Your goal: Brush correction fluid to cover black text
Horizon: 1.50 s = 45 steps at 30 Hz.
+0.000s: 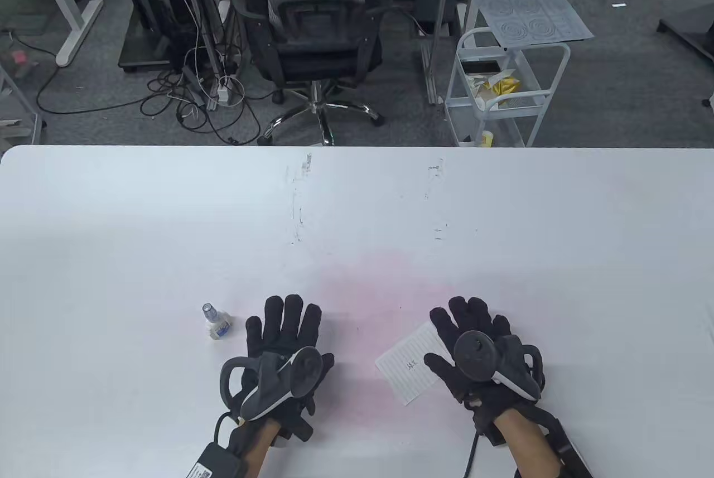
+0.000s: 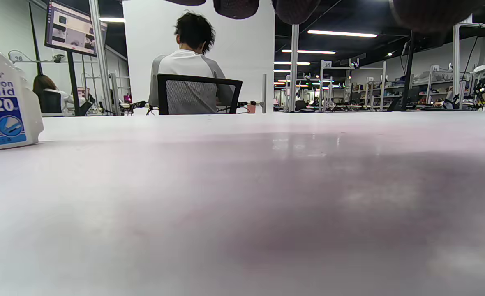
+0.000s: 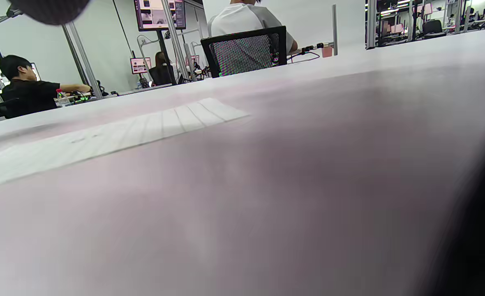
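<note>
A small white correction fluid bottle (image 1: 215, 323) with a clear cap and blue label stands upright on the white table, just left of my left hand; it also shows in the left wrist view (image 2: 4, 107). A lined paper slip (image 1: 411, 362) with a small black text mark lies on the table, and shows in the right wrist view (image 3: 115, 131). My left hand (image 1: 284, 333) lies flat, fingers spread, holding nothing. My right hand (image 1: 471, 333) lies flat with fingers spread, its palm edge over the slip's right side, holding nothing.
The white table (image 1: 357, 210) has faint pen scuffs (image 1: 298, 204) and a pink stain (image 1: 379, 288) in its middle. Beyond the far edge stand an office chair (image 1: 315, 37) and a white cart (image 1: 505, 87).
</note>
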Each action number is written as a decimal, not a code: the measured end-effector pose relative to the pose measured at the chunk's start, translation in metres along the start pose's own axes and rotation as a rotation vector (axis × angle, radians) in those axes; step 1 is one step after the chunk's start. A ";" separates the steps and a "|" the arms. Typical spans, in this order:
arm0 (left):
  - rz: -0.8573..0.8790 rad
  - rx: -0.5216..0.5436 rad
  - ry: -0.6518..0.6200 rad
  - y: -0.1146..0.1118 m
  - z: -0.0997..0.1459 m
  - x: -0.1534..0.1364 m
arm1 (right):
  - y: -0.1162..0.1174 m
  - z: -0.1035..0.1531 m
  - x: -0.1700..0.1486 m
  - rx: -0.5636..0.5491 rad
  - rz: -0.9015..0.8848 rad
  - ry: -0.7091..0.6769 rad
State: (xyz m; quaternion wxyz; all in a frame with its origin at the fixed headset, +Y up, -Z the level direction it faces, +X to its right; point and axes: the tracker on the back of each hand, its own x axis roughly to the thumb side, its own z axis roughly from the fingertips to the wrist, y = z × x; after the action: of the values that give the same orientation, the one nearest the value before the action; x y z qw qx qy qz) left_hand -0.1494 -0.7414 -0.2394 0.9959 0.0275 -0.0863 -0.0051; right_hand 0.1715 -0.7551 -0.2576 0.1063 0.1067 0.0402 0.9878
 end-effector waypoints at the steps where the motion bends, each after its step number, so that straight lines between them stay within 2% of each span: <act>1: 0.001 -0.001 0.000 0.000 0.000 0.000 | 0.000 0.000 0.000 0.000 0.000 0.000; 34: 0.003 -0.007 0.008 0.000 0.000 -0.003 | -0.001 0.000 -0.002 0.002 -0.003 -0.002; 45: 0.003 -0.006 0.013 0.000 -0.001 -0.003 | -0.014 -0.008 -0.013 -0.022 -0.048 -0.035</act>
State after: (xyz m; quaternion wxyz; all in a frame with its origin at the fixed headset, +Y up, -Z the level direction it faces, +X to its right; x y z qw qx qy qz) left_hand -0.1525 -0.7410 -0.2405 0.9965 0.0244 -0.0798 -0.0037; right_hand 0.1852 -0.7448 -0.2697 0.1317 0.1220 0.0302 0.9833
